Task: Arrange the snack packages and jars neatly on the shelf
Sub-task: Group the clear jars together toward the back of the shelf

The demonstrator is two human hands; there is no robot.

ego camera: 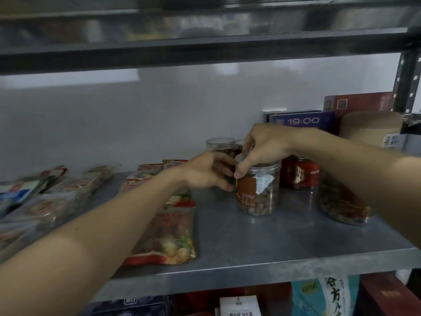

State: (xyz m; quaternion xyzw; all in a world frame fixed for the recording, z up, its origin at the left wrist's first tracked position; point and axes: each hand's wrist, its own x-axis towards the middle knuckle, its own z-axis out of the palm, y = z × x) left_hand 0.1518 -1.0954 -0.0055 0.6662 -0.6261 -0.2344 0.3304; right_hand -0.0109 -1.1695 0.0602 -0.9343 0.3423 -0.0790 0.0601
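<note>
Upright clear nut jar [257,190]; red snack packets [166,236] flat just left, perhaps overlapping.

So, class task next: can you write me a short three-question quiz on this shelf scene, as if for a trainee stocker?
1. True or false: the right hand has its grip on top of the clear plastic jar of nuts with a brown label.
2. What is printed on the blue box standing at the back? A) 19:00 B) 12:30 C) 07:15
3. Fill the gap: the red snack bag with fruit pictures lies ___ on the grey metal shelf.
Key: 1 true; 2 A; 3 flat.
</note>
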